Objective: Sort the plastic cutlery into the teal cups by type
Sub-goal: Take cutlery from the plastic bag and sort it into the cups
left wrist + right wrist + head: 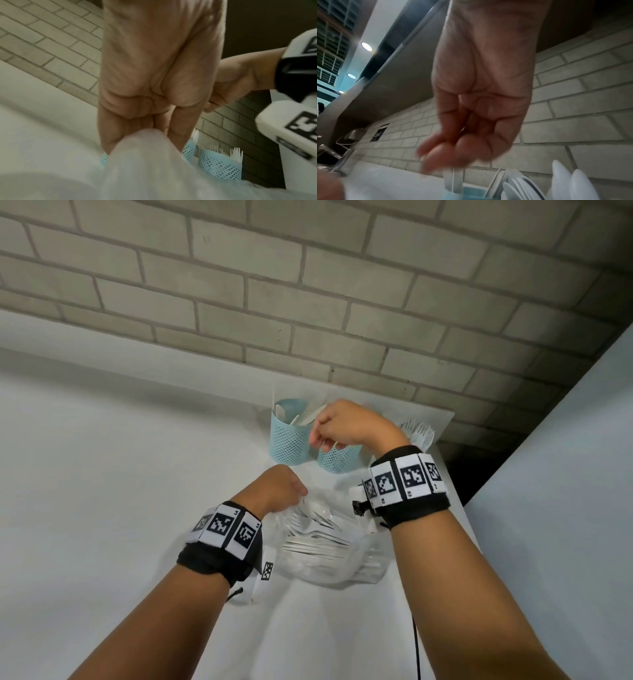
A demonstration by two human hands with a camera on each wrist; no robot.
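Item: white desk (120, 474), set against a pale brick wall (308, 285).

Teal cups: three mesh cups are grouped at the desk's far right corner. The left teal cup (289, 436) stands upright and holds white cutlery whose type cannot be told. The middle teal cup (337, 458) stands just beside it, its rim largely hidden by the right hand. The third teal cup (221, 165), seen from the left wrist, holds forks (235, 153) with tines upward; in the head view only its forks show, behind the right wrist.

Clear plastic bag (329, 546): lies on the desk nearer the person than the cups, toward the right edge. It contains the unsorted white plastic cutlery (318, 534), fork tines and a spoon bowl being discernible.

Left hand (281, 487): placed at the bag's far left edge; the grip is closed around the bag's plastic, fingers curled.

Right hand (346, 424): held above the middle teal cup, palm down. Fingers are bunched downward and a thin white piece of cutlery (329, 444) is pinched at their tips over the cup's mouth; its type cannot be told. In the right wrist view, blurred fingertips (447, 150) are seen above white handles and a teal rim.

Wristbands (226, 529): black bands with coded square markers are worn on both wrists.
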